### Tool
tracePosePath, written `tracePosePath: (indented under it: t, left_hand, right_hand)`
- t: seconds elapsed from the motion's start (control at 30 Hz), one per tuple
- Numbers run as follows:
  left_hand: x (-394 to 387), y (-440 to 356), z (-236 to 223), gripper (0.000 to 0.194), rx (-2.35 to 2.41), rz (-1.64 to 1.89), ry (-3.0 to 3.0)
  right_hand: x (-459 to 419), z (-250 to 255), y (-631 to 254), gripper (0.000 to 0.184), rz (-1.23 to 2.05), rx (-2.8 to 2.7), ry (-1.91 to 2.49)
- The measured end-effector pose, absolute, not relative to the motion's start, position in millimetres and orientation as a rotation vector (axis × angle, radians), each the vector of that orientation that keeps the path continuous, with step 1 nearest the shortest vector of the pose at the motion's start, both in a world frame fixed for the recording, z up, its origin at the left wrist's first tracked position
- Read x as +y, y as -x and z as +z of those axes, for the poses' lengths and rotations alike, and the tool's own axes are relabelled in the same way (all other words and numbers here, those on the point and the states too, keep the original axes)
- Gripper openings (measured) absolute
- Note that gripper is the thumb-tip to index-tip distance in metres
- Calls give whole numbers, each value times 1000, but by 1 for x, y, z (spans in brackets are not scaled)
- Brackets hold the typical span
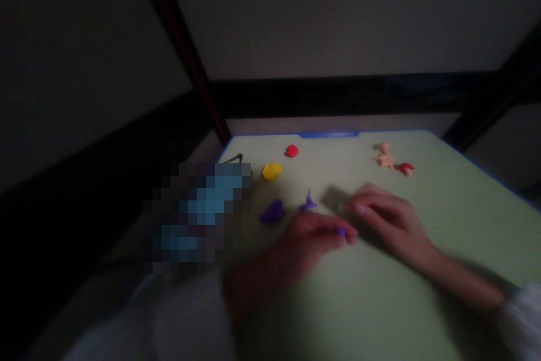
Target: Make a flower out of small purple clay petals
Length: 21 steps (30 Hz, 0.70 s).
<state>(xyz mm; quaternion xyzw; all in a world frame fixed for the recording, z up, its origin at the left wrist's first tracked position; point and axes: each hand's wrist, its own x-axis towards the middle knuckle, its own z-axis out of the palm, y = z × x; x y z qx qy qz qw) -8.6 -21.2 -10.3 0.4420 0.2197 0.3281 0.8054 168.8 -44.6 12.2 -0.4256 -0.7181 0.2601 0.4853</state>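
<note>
Between the thumb and fingers of my left hand (310, 240) is a small piece of purple modelling clay (341, 232), mostly covered by the fingertips. My right hand (391, 217) hovers just to the right, its fingers curled together in a pinch; whether anything is inside is too blurred to make out. Just beyond my left hand stands a small pointed purple clay shape (309, 203). A larger purple lump (273, 212) lies to its left.
Farther back on the pale, blue-edged table (363, 304) lie a yellow lump (271, 172) and a red lump (291, 151). Peach-coloured clay shapes (385, 160), one topped with red (406, 168), sit at the back right. A pixelated bluish object (211, 197) is at the left edge.
</note>
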Motion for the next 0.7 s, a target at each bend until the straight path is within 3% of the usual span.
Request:
tracePosePath:
  t: [0.17, 0.3, 0.6, 0.7]
  left_hand:
    - [-21, 6, -13, 29, 559, 732, -841]
    - [-17, 8, -10, 17, 557, 728, -891]
    - [-21, 3, -7, 23, 618, 799, -734]
    - [-21, 1, -7, 17, 643, 811, -690]
  right_hand:
    - [-45, 11, -170, 15, 642, -1741, 1038]
    - [-45, 12, -169, 16, 643, -1754, 1032]
    - [-43, 15, -167, 16, 614, -1744, 1010]
    - [-43, 14, -167, 16, 608, -1756, 1011]
